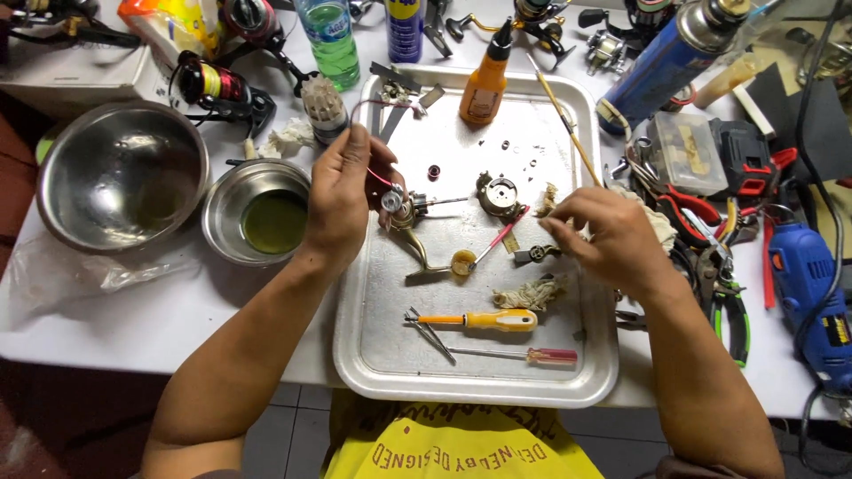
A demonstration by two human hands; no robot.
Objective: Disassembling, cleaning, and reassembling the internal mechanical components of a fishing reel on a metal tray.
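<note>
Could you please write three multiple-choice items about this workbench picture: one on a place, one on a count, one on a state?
1. Where does the orange bottle stand?
A. in the large bowl
B. at the far end of the metal tray
C. on the floor

2. How many steel bowls are left of the tray?
A. two
B. four
C. none

3. What is the left hand doing?
A. resting flat and empty
B. holding a small reel part over the tray
C. gripping the pliers

Answers: 1 B, it stands upright inside the tray's far rim. 2 A, a large bowl and a small bowl. 3 B, its fingers close around the part.
</note>
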